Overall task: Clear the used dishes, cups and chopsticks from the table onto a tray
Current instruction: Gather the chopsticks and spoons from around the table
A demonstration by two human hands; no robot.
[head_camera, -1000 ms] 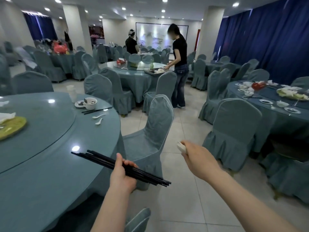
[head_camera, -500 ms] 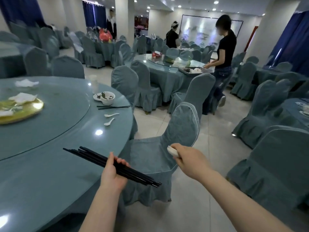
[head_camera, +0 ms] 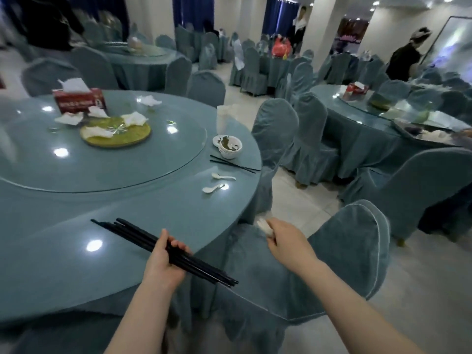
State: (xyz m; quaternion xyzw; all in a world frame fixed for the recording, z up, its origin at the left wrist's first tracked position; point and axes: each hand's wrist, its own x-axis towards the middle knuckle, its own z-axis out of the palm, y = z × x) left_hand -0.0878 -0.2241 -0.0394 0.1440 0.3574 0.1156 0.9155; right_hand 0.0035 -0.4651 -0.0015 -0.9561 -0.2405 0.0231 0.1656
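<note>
Left hand [head_camera: 163, 264] grip clenching black chopsticks [head_camera: 143, 236], right hand [head_camera: 287, 240] grip clutching small white object [head_camera: 263, 223]

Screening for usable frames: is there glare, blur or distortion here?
Head view: ceiling lights glare as white spots on the table; the right hand and its white object are motion-blurred, as are the edges; the chopsticks in the left hand stay fairly sharp; wide-angle bending shows at the borders.

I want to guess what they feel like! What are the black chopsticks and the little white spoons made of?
The chopsticks in the left hand look like smooth black plastic or lacquered wood; the picture cannot settle which. The two spoons on the table look like white glazed ceramic or hard plastic, glossy and thick.
</note>
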